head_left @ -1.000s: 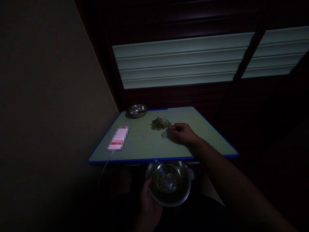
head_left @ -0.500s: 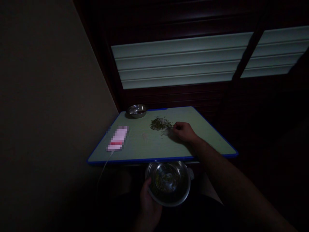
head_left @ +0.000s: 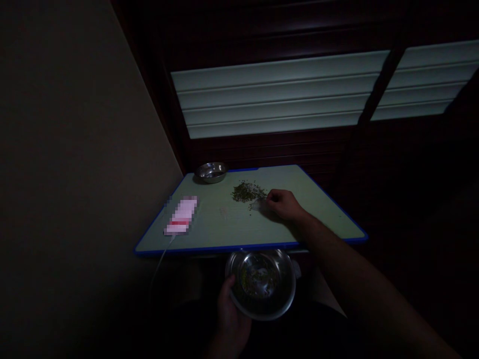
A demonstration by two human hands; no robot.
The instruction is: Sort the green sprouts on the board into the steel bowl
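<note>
My left hand (head_left: 229, 314) grips the rim of a steel bowl (head_left: 262, 282), held just below the near edge of the table (head_left: 318, 199). Small dark-green grains lie in the bowl's bottom. My right hand (head_left: 283, 204) rests on the pale green tabletop with its fingers curled together at the right edge of a pile of small green grains (head_left: 245, 191). A small pale patch, maybe clear plastic, lies by its fingertips. Whether the fingers pinch anything is too dark to tell.
A smaller steel bowl (head_left: 211, 171) stands at the table's back left corner. A phone (head_left: 181, 215) with a white cable lies at the left. A wall runs along the left; dark wood panels and slatted windows stand behind the blue-edged table.
My right hand slid slightly toward the grain pile and back beside it. The bowl in my left hand has stayed put.
</note>
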